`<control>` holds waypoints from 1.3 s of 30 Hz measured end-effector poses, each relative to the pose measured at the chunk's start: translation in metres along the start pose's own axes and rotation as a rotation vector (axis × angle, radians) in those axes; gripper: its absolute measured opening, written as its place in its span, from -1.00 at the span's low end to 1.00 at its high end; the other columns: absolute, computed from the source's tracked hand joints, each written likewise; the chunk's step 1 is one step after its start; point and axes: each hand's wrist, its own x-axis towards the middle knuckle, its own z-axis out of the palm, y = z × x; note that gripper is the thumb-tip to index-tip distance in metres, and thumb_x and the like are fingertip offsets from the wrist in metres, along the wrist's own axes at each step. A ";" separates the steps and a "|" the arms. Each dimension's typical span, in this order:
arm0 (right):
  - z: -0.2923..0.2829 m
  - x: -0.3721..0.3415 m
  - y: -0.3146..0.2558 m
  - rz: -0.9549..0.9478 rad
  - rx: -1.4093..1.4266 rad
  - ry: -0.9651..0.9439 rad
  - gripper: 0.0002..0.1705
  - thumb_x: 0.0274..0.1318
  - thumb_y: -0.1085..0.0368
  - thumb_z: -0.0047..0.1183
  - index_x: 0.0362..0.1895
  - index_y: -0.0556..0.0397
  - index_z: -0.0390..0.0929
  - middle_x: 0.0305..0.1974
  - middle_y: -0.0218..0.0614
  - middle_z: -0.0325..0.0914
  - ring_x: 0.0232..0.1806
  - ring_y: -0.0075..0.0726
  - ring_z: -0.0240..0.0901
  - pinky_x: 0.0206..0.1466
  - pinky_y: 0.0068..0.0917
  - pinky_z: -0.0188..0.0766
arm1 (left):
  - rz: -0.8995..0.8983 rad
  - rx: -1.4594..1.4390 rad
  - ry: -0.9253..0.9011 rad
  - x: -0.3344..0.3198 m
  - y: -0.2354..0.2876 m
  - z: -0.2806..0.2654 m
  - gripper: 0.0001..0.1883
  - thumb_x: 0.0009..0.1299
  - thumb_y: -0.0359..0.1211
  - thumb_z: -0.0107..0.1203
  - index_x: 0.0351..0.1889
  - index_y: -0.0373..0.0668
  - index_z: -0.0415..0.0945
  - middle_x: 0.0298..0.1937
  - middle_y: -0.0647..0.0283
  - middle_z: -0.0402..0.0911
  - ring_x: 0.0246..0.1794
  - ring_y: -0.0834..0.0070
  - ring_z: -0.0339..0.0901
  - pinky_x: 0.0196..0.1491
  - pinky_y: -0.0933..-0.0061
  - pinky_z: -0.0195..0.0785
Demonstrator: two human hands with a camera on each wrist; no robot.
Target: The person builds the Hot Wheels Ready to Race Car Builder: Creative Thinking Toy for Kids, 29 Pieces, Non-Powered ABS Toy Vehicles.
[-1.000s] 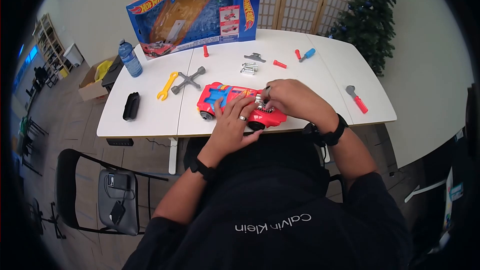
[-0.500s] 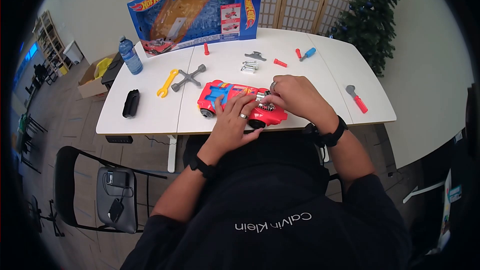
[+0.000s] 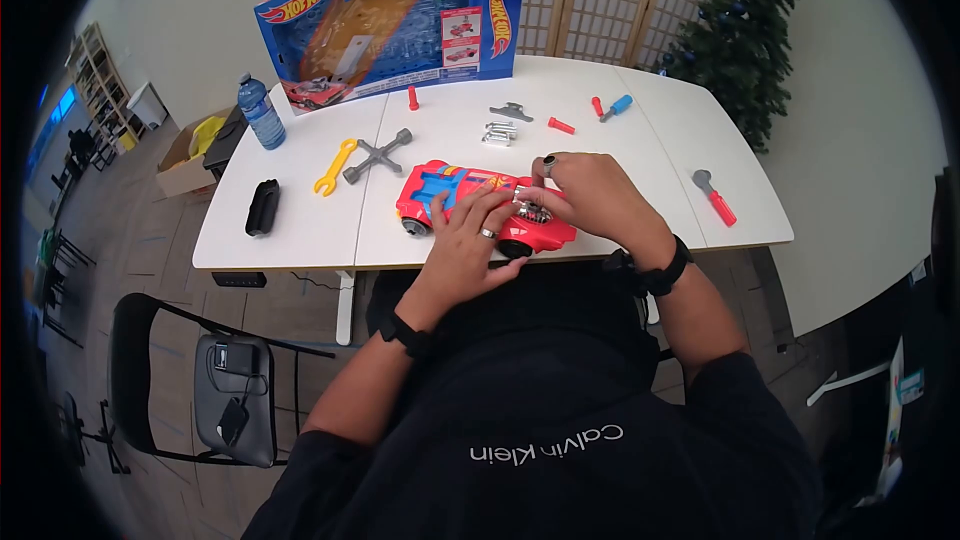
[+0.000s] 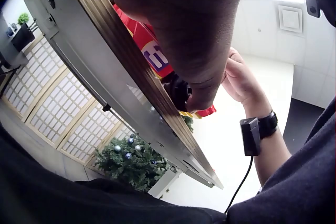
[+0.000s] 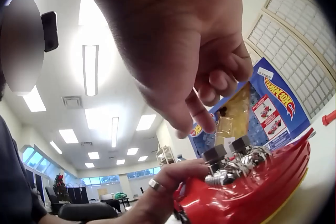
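A red toy car [image 3: 548, 236] with a blue bed lies near the table's front edge. My left hand [image 3: 462, 252] holds it, fingers across the roof and thumb down beside a front wheel; the left wrist view shows that thumb [image 4: 199, 100] by the dark tyre. On the hood sits a chrome engine [image 5: 239, 163] topped with dark grey blocks. Just above it hovers my right hand [image 3: 600, 198]. In the right wrist view its thumb and a finger point down with a bare gap between them, while the other fingers are bent.
Behind the car lie chrome pipes [image 3: 500, 134], a grey part [image 3: 511, 112] and a red peg [image 3: 562, 126]. A yellow wrench [image 3: 335, 168] and grey cross wrench [image 3: 377, 156] are left; a red-handled tool [image 3: 714, 198] is right. The toy box [image 3: 390, 25] stands at the back.
My right hand has drawn up and slightly right from the engine, its fingers loosening. The left hand stays on the car, which keeps its place.
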 end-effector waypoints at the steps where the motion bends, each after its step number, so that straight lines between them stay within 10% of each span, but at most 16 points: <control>1: -0.001 -0.002 0.000 -0.014 0.067 0.045 -0.74 0.35 0.10 0.23 -0.05 -0.03 0.69 -0.34 -0.19 0.68 -0.23 0.00 0.66 -0.13 -0.17 0.55 | 0.000 0.000 0.000 0.000 0.000 0.000 -0.16 0.19 -0.03 0.52 0.42 -0.04 0.44 0.47 0.22 0.42 0.53 0.19 0.31 0.54 -0.29 -0.18; 39: 0.035 -0.019 -0.009 0.074 0.216 0.210 -0.78 0.21 0.25 0.31 -0.26 0.18 0.70 -0.13 -0.15 0.61 -0.16 0.04 0.68 -0.09 -0.12 0.63 | 0.019 0.003 -0.006 0.000 0.000 0.002 -0.19 0.25 -0.02 0.50 0.42 -0.03 0.42 0.48 0.23 0.42 0.55 0.20 0.31 0.53 -0.30 -0.18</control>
